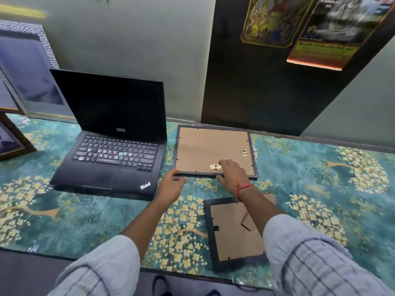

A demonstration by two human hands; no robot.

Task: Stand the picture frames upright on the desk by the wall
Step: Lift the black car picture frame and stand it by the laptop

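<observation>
A large dark picture frame lies face down near the wall, its brown backing board and brass hangers up. My left hand touches its near left corner with fingers apart. My right hand rests on its near edge, fingers on the backing and thumb under the rim. A smaller dark frame lies face down closer to me, partly under my right forearm, its cardboard stand showing. At far left a silver-edged frame leans upright against the wall, and a brown frame stands in front of it.
An open black laptop sits left of the large frame, close to my left hand. The desk wears a teal cloth with yellow flowers. A dark wall panel with posters rises behind the large frame.
</observation>
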